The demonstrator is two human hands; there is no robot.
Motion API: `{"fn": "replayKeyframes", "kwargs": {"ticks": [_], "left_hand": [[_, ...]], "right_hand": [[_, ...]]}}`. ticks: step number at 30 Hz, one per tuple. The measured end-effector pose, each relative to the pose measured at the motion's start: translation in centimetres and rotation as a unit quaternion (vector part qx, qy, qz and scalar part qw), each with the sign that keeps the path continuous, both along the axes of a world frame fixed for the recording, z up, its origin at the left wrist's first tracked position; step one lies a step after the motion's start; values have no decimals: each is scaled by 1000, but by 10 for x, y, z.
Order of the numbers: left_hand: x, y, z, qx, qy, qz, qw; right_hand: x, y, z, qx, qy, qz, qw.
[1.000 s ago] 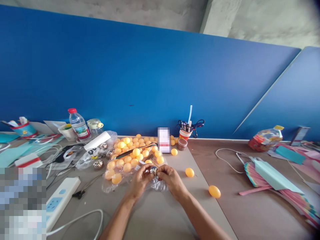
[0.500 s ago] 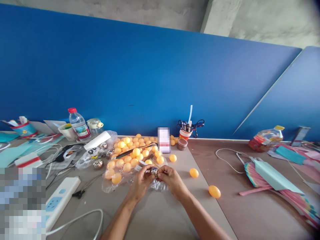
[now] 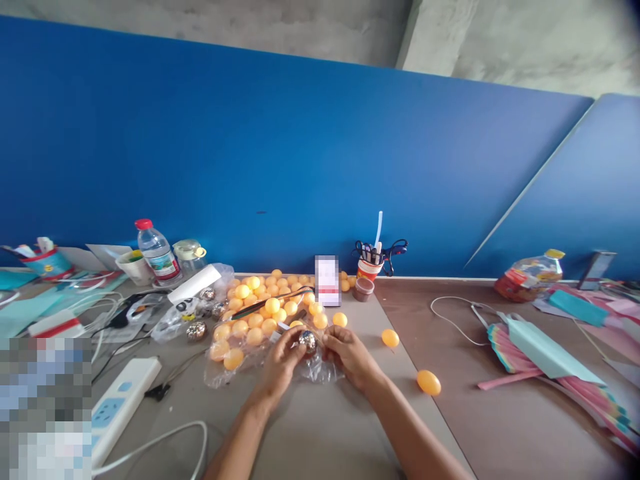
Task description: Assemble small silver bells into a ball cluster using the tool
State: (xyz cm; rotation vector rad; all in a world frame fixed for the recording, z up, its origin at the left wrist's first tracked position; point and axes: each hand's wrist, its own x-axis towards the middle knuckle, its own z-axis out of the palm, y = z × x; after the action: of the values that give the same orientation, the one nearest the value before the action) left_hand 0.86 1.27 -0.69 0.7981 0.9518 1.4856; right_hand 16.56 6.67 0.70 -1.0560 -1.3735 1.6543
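My left hand (image 3: 281, 363) pinches a small shiny silver ball (image 3: 307, 341) just above the table. My right hand (image 3: 350, 355) sits right beside it, fingers curled at the ball's right side and resting on crumpled clear plastic (image 3: 320, 370). Behind the hands lies a clear bag holding several orange ping-pong balls (image 3: 255, 313). Loose orange balls lie to the right, one close (image 3: 390, 337) and one further out (image 3: 429, 382). Other silver balls (image 3: 197, 329) rest on the left.
A white power strip (image 3: 120, 400) and cables lie at the left. A water bottle (image 3: 157, 253), cups and a pen cup (image 3: 370, 265) stand by the blue partition. Folded paper fans (image 3: 545, 360) and an oil bottle (image 3: 530, 277) occupy the right.
One loose orange ball has rolled right and slightly away from the hands. My right hand has shifted a little to the right of the silver ball; the left keeps its pinch.
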Motion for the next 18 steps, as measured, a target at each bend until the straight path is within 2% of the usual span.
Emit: {"fn": "replayKeyframes", "kwargs": {"ticks": [2, 3, 5, 7, 9, 11, 15, 18], "left_hand": [[-2, 0, 4, -13, -67, 16, 998], [-4, 1, 5, -18, -97, 18, 995], [-6, 1, 7, -23, -151, 12, 988], [-8, 0, 8, -21, -184, -1, 983], [-9, 0, 9, -14, -195, -6, 981], [-10, 0, 9, -11, -197, -4, 980], [-10, -1, 9, 0, -205, -5, 979], [-10, -1, 10, 4, -206, -13, 978]], "right_hand": [[7, 7, -3, 83, -121, -56, 988], [11, 9, -5, 135, -206, -61, 967], [16, 12, -8, 214, -356, -66, 907], [18, 12, -11, 253, -465, -34, 848], [18, 11, -12, 265, -521, -1, 812], [18, 10, -12, 263, -539, 21, 800], [16, 8, -10, 253, -546, 58, 796], [16, 7, -10, 251, -549, 62, 795]]}}
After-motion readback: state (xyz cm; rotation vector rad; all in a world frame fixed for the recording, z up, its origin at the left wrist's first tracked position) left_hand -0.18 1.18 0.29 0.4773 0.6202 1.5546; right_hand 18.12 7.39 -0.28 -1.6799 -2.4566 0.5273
